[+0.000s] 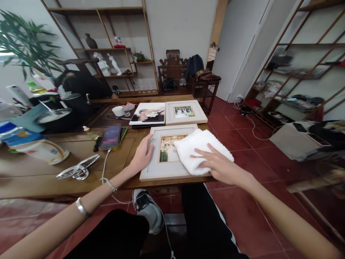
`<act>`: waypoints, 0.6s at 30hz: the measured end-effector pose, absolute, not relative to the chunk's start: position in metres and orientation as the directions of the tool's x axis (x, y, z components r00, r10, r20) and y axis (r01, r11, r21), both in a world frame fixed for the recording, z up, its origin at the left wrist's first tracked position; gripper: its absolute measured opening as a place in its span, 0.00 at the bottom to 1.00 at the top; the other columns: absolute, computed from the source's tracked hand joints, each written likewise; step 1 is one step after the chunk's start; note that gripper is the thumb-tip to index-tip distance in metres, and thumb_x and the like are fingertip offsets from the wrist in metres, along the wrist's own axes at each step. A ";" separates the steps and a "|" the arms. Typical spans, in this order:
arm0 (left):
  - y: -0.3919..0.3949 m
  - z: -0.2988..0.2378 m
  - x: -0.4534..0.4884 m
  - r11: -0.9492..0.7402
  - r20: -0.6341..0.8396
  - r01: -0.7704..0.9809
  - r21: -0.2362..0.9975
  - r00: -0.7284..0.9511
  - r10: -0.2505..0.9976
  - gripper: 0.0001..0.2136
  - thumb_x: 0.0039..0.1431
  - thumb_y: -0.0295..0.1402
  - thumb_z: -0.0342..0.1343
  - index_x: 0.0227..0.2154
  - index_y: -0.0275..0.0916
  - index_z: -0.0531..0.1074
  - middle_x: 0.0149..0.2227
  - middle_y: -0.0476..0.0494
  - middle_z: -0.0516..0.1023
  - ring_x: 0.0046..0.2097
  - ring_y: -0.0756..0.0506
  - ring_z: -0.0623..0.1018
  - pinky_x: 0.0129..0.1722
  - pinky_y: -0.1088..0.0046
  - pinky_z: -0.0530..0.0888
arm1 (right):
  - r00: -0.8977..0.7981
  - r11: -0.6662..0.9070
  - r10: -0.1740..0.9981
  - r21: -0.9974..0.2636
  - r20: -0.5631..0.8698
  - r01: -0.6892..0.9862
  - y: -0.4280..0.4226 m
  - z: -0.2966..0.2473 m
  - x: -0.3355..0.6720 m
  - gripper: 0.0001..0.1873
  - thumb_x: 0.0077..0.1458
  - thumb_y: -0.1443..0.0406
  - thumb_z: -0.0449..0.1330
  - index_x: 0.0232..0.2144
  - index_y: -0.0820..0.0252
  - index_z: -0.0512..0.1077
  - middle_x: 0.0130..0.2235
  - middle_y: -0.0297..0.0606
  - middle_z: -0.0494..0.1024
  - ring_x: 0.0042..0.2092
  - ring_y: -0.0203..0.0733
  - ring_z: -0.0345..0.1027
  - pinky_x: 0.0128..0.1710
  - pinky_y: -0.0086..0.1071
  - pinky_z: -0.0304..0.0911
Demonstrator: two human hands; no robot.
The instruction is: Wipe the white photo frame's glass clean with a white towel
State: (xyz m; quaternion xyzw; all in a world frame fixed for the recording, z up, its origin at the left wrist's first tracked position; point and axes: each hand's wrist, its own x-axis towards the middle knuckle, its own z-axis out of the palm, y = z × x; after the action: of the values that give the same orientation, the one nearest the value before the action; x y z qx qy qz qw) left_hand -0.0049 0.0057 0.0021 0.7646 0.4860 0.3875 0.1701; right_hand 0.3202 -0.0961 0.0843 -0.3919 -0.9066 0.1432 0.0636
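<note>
A light wooden picture frame (148,172) lies flat at the table's near edge, with a small photo behind its wide pale mat. My left hand (142,153) grips the frame's left edge, its fingers along the side and the thumb near the face. Over the frame's right part lies a folded white towel (194,144), hiding that side of the photo and reaching past the frame's right edge. My right hand (215,163) holds the towel against the frame, with some fingers spread on top of the cloth.
Behind are a second picture frame (201,117) and a white-edged photo panel (149,115). To the left on the wooden table (118,183) are a phone (110,136) with a white cable, a shiny metal ornament (79,169), a plastic packet (40,149) and a white cup (118,111).
</note>
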 end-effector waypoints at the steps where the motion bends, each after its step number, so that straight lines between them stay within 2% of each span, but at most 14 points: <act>1: 0.006 0.001 -0.005 -0.431 0.400 0.588 0.685 0.191 0.896 0.23 0.64 0.36 0.49 0.60 0.36 0.60 0.63 0.31 0.64 0.66 0.36 0.64 0.66 0.49 0.58 | -0.668 0.653 0.740 -0.317 0.077 0.687 -0.098 0.073 0.326 0.39 0.34 0.82 0.46 0.45 0.53 0.77 0.63 0.33 0.68 0.69 0.46 0.47 0.68 0.62 0.32; 4: 0.009 -0.002 -0.004 -0.296 0.293 0.511 0.807 0.088 0.952 0.26 0.59 0.35 0.54 0.60 0.36 0.60 0.64 0.31 0.63 0.66 0.35 0.63 0.68 0.49 0.55 | -0.598 0.673 0.740 -0.350 0.309 0.652 -0.102 0.039 0.331 0.34 0.34 0.81 0.46 0.39 0.53 0.78 0.61 0.35 0.70 0.69 0.46 0.49 0.67 0.65 0.32; 7: 0.011 -0.003 -0.003 -0.148 0.159 0.450 0.881 0.014 0.987 0.27 0.58 0.35 0.56 0.60 0.37 0.59 0.62 0.32 0.67 0.64 0.36 0.67 0.66 0.49 0.59 | -0.521 0.677 0.731 -0.378 0.440 0.631 -0.104 0.018 0.326 0.29 0.37 0.80 0.46 0.35 0.53 0.78 0.60 0.35 0.72 0.68 0.47 0.52 0.67 0.65 0.34; 9: 0.010 0.001 -0.003 -0.004 0.008 0.384 0.923 -0.010 1.000 0.26 0.57 0.36 0.59 0.58 0.37 0.63 0.58 0.31 0.72 0.59 0.36 0.73 0.61 0.50 0.68 | -0.493 0.673 0.732 -0.389 0.470 0.629 -0.104 0.014 0.323 0.28 0.38 0.79 0.46 0.34 0.54 0.77 0.59 0.36 0.73 0.68 0.47 0.53 0.67 0.65 0.35; 12: 0.002 0.010 -0.002 0.233 -0.252 0.282 0.931 0.033 0.967 0.21 0.52 0.40 0.65 0.44 0.32 0.72 0.44 0.28 0.81 0.43 0.34 0.83 0.43 0.54 0.81 | -0.453 0.660 0.742 -0.416 0.495 0.626 -0.104 0.013 0.321 0.27 0.38 0.79 0.46 0.34 0.54 0.77 0.59 0.36 0.73 0.67 0.47 0.54 0.68 0.64 0.35; 14: -0.005 0.015 -0.001 0.345 -0.364 0.224 0.911 0.046 0.930 0.19 0.51 0.43 0.66 0.37 0.31 0.74 0.37 0.29 0.83 0.35 0.35 0.84 0.34 0.58 0.82 | -0.419 0.640 0.758 -0.446 0.500 0.626 -0.105 0.012 0.321 0.28 0.38 0.79 0.46 0.35 0.53 0.77 0.58 0.35 0.74 0.67 0.46 0.55 0.68 0.61 0.36; 18: -0.018 0.020 0.003 0.418 -0.420 0.130 0.899 -0.009 0.907 0.16 0.58 0.45 0.62 0.35 0.34 0.74 0.32 0.35 0.83 0.30 0.41 0.83 0.28 0.67 0.81 | -0.330 0.607 0.772 -0.476 0.544 0.636 -0.108 0.008 0.318 0.28 0.37 0.77 0.47 0.36 0.52 0.77 0.57 0.35 0.75 0.66 0.44 0.57 0.69 0.58 0.40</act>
State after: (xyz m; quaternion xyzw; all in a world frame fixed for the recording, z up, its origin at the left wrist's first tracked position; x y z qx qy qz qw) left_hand 0.0029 -0.0179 0.0197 0.4167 0.6222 0.3427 0.5672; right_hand 0.3180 -0.1080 0.0076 -0.4342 -0.8106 0.0886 0.3829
